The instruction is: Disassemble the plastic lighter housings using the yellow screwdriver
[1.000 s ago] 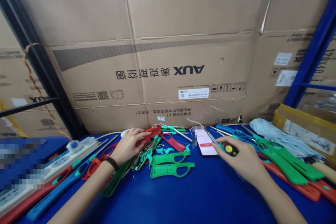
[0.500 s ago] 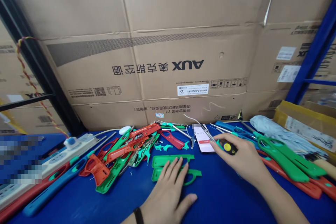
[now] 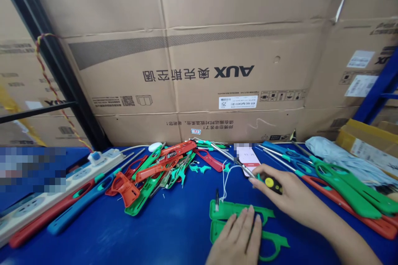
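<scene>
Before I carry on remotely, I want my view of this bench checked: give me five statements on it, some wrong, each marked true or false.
1. The left hand covers part of two green shell halves. True.
2. The phone lies beyond the right hand. True.
3. The right hand is empty. False: the right hand grips a black-and-yellow handle.
4. The white power strip lies at the person's right. False: it lies at the left.
5. Orange shell pieces lie left of the phone. True.
</scene>
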### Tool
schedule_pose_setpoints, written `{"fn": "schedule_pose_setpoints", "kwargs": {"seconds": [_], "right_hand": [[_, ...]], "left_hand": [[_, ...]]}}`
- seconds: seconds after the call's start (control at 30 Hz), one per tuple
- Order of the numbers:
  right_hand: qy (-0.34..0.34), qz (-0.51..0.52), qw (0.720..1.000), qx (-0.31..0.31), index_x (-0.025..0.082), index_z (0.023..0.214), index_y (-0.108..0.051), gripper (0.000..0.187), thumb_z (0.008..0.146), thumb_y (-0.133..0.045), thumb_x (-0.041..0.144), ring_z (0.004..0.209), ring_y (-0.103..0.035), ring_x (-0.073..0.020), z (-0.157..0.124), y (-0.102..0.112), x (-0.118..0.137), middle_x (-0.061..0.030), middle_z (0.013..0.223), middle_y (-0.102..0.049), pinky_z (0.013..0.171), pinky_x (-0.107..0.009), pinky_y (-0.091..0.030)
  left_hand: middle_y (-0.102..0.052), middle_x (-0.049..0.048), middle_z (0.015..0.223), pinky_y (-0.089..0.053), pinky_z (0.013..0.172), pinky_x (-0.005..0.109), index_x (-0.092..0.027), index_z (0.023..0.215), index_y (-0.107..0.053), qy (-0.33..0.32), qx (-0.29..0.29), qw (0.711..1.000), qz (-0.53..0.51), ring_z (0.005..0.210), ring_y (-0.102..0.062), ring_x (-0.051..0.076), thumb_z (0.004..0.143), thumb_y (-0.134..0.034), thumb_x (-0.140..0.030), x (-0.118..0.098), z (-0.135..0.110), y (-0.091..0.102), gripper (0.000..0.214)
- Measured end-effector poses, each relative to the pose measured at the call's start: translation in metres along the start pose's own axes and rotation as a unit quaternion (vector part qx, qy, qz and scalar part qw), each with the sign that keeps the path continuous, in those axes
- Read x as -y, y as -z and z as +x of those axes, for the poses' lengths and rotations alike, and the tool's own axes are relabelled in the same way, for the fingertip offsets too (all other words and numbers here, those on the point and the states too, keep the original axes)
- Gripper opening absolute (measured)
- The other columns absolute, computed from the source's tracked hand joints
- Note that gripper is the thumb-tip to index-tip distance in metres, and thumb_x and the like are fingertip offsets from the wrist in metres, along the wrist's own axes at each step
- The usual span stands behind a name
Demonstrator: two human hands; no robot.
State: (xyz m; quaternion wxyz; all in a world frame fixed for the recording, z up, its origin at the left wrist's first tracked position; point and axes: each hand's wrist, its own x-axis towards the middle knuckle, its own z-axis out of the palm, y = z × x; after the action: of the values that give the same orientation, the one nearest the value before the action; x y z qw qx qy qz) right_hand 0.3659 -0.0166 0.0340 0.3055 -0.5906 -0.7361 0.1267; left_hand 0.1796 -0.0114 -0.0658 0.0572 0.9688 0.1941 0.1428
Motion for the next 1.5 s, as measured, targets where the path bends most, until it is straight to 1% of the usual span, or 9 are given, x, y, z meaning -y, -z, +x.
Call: {"fn": "schedule_pose_setpoints", "kwargs": {"seconds": [0.13,0.2,0.3,0.5,0.67,0.97,1.13,1.3,1.5], "right_hand": [[-0.005,-0.027,0.998,0.051,0.026,0.088,-0.059,0.019,0.087,-0.047,0.040,0.057,-0.056,-0.0173,0.003,-0.010,-0.014,0.0014,0.066,-0.064,0.056,-0.026,-0.042],[-0.018,-0.045,0.997,0.053,0.025,0.087,-0.060,0.019,0.086,-0.048,0.040,0.056,-0.055,-0.0175,0.004,-0.012,-0.019,0.0012,0.064,-0.063,0.054,-0.025,-0.040],[-0.042,-0.079,0.995,0.051,0.025,0.085,-0.061,0.022,0.087,-0.047,0.042,0.058,-0.057,-0.0189,0.004,-0.011,-0.021,-0.0003,0.065,-0.063,0.055,-0.026,-0.039],[-0.048,-0.072,0.995,0.046,0.024,0.084,-0.061,0.024,0.087,-0.046,0.042,0.059,-0.058,-0.0191,0.005,-0.009,-0.020,-0.0009,0.066,-0.065,0.054,-0.026,-0.039],[-0.033,-0.063,0.997,0.040,0.023,0.085,-0.062,0.025,0.087,-0.047,0.043,0.058,-0.057,-0.0184,0.005,-0.010,-0.016,-0.0006,0.065,-0.064,0.055,-0.027,-0.040],[0.006,0.006,1.000,0.007,0.024,0.085,-0.062,0.026,0.087,-0.048,0.045,0.071,-0.061,-0.0189,0.006,-0.008,-0.006,-0.0004,0.079,-0.068,0.065,-0.029,-0.045],[0.017,0.001,0.994,-0.107,0.023,0.089,-0.061,0.025,0.087,-0.049,0.045,0.060,-0.058,-0.0152,0.006,-0.004,0.000,0.0015,0.071,-0.064,0.059,-0.025,-0.044],[0.006,-0.047,0.969,-0.244,0.022,0.086,-0.062,0.027,0.083,-0.053,0.047,0.055,-0.054,-0.0138,0.005,0.001,-0.004,0.0014,0.065,-0.059,0.055,-0.023,-0.042],[0.021,-0.095,0.964,-0.246,0.022,0.083,-0.063,0.030,0.082,-0.053,0.050,0.053,-0.056,-0.0136,0.005,0.001,-0.010,0.0015,0.064,-0.061,0.055,-0.023,-0.042]], "left_hand": [[-0.027,0.0106,0.148,-0.035,0.108,0.044,-0.020,0.145,-0.020,0.017,0.059,0.985,-0.164,0.134,-0.030,0.027,0.087,-0.054,-0.049,0.015,-0.015,0.064,0.073],[-0.043,0.0026,0.141,-0.034,0.108,0.043,-0.029,0.136,-0.039,0.037,0.040,0.976,-0.211,0.131,-0.037,0.021,0.089,-0.055,-0.038,0.026,-0.024,0.085,0.050],[-0.052,0.0021,0.132,-0.021,0.112,0.050,-0.030,0.123,-0.052,0.067,-0.015,0.979,-0.191,0.127,-0.043,0.021,0.084,-0.062,-0.030,0.048,-0.036,0.097,0.040],[-0.055,0.0043,0.122,-0.034,0.104,0.049,-0.026,0.108,-0.060,0.080,-0.053,0.982,-0.160,0.116,-0.049,0.023,0.075,-0.069,-0.029,0.075,-0.043,0.102,0.034],[-0.056,0.0038,0.119,-0.017,0.109,0.057,-0.026,0.099,-0.064,0.056,-0.023,0.991,-0.123,0.114,-0.050,0.025,0.068,-0.074,-0.039,0.063,-0.040,0.098,0.034],[-0.059,0.0033,0.114,-0.016,0.111,0.055,-0.027,0.102,-0.064,0.042,-0.026,0.995,-0.086,0.112,-0.052,0.023,0.077,-0.067,-0.041,0.056,-0.039,0.095,0.029],[-0.056,0.0035,0.124,-0.021,0.112,0.048,-0.028,0.118,-0.057,0.038,-0.042,0.993,-0.103,0.118,-0.050,0.020,0.088,-0.056,-0.039,0.047,-0.036,0.091,0.032],[-0.041,0.0026,0.143,-0.018,0.113,0.047,-0.029,0.140,-0.031,0.018,0.025,0.996,-0.082,0.133,-0.034,0.019,0.097,-0.039,-0.035,0.037,-0.032,0.080,0.045],[-0.033,0.0059,0.147,-0.016,0.110,0.057,-0.029,0.142,-0.030,0.089,0.042,0.995,-0.029,0.136,-0.027,0.030,0.092,-0.033,-0.056,0.045,-0.035,0.077,0.056]]}}
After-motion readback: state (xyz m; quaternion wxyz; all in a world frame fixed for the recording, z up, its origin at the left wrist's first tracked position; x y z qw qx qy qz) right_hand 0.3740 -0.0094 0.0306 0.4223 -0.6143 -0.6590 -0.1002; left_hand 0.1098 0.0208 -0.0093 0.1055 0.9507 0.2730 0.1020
